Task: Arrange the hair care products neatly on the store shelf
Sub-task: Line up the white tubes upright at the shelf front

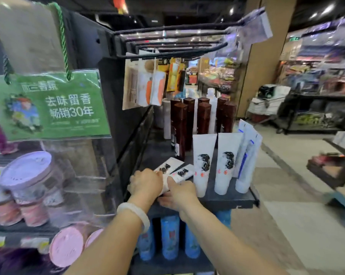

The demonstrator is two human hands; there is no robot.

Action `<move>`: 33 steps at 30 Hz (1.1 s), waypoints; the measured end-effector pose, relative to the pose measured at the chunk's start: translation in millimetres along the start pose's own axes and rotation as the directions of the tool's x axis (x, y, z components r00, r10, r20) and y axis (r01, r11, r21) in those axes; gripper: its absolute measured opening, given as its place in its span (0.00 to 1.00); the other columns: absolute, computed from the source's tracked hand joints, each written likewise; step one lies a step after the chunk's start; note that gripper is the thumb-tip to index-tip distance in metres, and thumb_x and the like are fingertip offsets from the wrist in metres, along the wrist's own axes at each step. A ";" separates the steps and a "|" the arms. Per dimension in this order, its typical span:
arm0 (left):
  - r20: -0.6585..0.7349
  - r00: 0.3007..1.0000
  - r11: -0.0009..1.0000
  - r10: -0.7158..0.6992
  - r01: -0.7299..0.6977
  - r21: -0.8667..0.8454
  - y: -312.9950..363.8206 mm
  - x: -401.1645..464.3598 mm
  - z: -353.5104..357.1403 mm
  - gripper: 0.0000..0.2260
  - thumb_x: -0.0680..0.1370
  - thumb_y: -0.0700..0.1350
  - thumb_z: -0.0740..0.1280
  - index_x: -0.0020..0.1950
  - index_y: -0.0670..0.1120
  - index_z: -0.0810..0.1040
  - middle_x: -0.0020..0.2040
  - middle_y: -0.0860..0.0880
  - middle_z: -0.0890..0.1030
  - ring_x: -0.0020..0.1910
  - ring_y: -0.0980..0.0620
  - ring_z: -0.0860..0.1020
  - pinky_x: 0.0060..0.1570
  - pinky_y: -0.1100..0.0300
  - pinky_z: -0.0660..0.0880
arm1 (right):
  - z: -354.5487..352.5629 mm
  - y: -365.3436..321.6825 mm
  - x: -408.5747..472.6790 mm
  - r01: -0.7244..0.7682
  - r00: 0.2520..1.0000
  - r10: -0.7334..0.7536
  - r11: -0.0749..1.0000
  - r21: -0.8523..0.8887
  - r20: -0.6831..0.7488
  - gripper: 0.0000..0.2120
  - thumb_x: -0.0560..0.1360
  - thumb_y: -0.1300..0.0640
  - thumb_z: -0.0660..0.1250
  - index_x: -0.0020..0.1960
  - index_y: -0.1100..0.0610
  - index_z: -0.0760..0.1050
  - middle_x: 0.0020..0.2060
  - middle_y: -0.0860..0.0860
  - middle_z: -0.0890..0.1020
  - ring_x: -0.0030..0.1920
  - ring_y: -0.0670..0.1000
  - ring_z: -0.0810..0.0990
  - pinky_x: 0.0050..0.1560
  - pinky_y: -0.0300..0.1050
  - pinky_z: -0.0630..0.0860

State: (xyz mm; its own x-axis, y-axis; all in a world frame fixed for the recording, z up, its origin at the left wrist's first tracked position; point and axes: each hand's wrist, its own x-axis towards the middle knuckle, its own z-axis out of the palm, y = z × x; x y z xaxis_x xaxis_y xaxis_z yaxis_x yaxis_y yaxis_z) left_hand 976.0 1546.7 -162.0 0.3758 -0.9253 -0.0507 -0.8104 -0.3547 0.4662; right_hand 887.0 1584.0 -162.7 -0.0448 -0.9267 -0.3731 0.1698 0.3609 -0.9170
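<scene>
Stood at a dark store shelf (227, 201) in a blurred aisle. Left, green sign (48, 108) reading "30年". Left hand (146, 183) and right hand (179, 193) both closed on lying white tubes (175, 169), caps hidden. Right, upright tubes (203, 163) before brown bottles (187, 124), print unreadable.

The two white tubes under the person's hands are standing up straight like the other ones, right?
Not quite. In the head view, the two white tubes under the left hand and right hand are lying flat on the shelf. Only the other white tubes beside them stand upright.
</scene>
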 end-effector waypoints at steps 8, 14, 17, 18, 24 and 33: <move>-0.013 0.994 0.980 -0.108 0.104 -0.172 -5.2 -5.4 -7.9 0.22 0.77 0.55 0.57 0.64 0.42 0.70 0.66 0.40 0.69 0.66 0.40 0.66 0.62 0.48 0.65 | 17.7 2.2 8.0 0.088 0.995 -0.095 0.969 -0.232 -0.021 0.08 0.71 0.49 0.70 0.41 0.54 0.79 0.44 0.58 0.84 0.41 0.59 0.84 0.36 0.50 0.82; -0.020 0.993 0.958 -0.120 0.110 -0.263 -7.5 -3.5 -5.3 0.21 0.77 0.57 0.56 0.61 0.43 0.70 0.63 0.41 0.73 0.63 0.40 0.70 0.62 0.48 0.68 | 17.1 -1.5 10.8 0.046 0.999 -0.047 0.994 -0.102 -0.008 0.13 0.69 0.49 0.72 0.44 0.58 0.78 0.38 0.56 0.83 0.30 0.52 0.80 0.27 0.41 0.77; -0.043 0.994 0.908 -0.100 0.074 -0.414 -11.8 -1.5 -3.2 0.19 0.77 0.56 0.58 0.59 0.43 0.71 0.58 0.41 0.77 0.57 0.39 0.75 0.58 0.47 0.72 | 16.5 -0.9 12.8 0.030 0.999 -0.029 0.998 -0.063 0.015 0.17 0.68 0.49 0.74 0.48 0.60 0.77 0.39 0.56 0.84 0.30 0.50 0.80 0.26 0.40 0.78; -0.057 0.994 0.864 -0.097 0.056 -0.501 -12.6 -2.7 -3.3 0.18 0.77 0.55 0.59 0.58 0.43 0.71 0.57 0.41 0.78 0.55 0.39 0.76 0.56 0.47 0.73 | 15.8 -0.5 12.6 0.035 0.999 -0.033 0.998 -0.050 0.036 0.16 0.69 0.50 0.73 0.48 0.61 0.77 0.39 0.56 0.83 0.31 0.50 0.81 0.29 0.40 0.79; -0.178 0.979 0.629 -0.098 -0.078 -0.773 -11.6 -12.6 1.9 0.23 0.76 0.52 0.62 0.69 0.46 0.64 0.60 0.44 0.76 0.56 0.43 0.76 0.57 0.46 0.74 | 11.1 -0.7 14.1 0.157 0.983 -0.148 0.984 -0.079 0.109 0.13 0.72 0.55 0.70 0.53 0.59 0.75 0.44 0.55 0.83 0.39 0.50 0.81 0.38 0.41 0.81; -0.270 0.957 0.595 0.107 -0.279 -0.754 -17.5 -11.7 9.6 0.15 0.78 0.48 0.60 0.63 0.47 0.66 0.58 0.46 0.75 0.56 0.49 0.75 0.57 0.49 0.73 | -4.2 7.7 18.6 0.569 0.813 -0.534 0.647 -0.508 0.230 0.16 0.75 0.61 0.62 0.61 0.50 0.65 0.54 0.49 0.78 0.52 0.47 0.76 0.52 0.40 0.73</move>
State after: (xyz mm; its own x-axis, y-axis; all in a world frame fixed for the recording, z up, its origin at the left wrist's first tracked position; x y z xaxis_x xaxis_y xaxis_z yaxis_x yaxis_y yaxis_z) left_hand 981.5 1562.4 -178.0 0.3945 -0.8872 0.2392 -0.2486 0.1476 0.9573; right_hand 883.3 1570.0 -177.3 0.0992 -0.9707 0.2190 -0.4153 -0.2404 -0.8773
